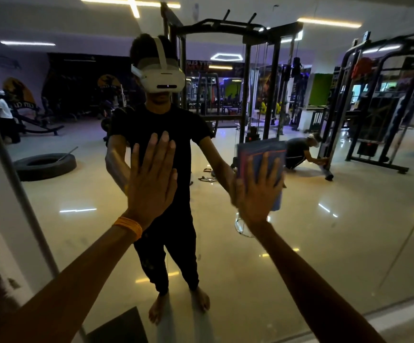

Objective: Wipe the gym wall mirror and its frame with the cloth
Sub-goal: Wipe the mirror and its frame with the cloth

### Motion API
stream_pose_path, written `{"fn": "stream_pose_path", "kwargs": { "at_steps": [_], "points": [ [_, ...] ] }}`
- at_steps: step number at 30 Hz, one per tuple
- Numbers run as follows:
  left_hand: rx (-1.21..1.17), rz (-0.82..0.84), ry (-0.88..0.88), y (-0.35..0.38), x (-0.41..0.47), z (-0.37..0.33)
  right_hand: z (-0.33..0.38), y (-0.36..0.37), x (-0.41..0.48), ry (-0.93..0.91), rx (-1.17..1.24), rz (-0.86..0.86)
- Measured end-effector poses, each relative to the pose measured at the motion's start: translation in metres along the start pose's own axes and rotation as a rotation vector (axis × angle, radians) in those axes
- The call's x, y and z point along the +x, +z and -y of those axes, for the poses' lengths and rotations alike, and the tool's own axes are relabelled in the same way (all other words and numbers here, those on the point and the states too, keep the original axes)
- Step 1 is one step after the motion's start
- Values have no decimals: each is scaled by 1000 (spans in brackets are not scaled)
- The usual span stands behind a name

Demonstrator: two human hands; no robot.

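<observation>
Cloth point(260, 154), blue, folded: pressed flat against mirror point(325, 231) by right grip point(258, 189), fingers point(265, 167) spread straight. Left grip point(151, 174) laid open-palmed on glass, holding nothing. Even pressure and overlapping strokes toward frame point(28, 209) are advised.

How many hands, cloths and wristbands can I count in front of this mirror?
Hands: 2, the left hand flat on the glass, the right hand pressing the cloth
Cloth: 1
Orange wristband: 1
Total: 4
</observation>
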State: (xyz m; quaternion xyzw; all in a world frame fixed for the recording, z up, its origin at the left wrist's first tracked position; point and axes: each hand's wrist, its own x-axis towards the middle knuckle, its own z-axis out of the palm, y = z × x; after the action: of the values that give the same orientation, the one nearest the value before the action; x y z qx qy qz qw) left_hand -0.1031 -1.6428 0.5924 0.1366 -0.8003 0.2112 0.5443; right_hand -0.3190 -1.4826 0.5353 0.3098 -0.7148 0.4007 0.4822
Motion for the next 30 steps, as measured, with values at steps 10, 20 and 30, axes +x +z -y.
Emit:
{"fn": "stream_pose_path", "kwargs": {
  "at_steps": [10,20,30],
  "points": [
    [22,65,14,40,-58,-39,-86,-6,-1,-150,-2,31],
    [95,58,-28,52,-66,-39,-100,4,-84,-631,93,202],
    [164,25,-15,52,-67,-43,-63,16,-140,-596,95,175]
  ]
}}
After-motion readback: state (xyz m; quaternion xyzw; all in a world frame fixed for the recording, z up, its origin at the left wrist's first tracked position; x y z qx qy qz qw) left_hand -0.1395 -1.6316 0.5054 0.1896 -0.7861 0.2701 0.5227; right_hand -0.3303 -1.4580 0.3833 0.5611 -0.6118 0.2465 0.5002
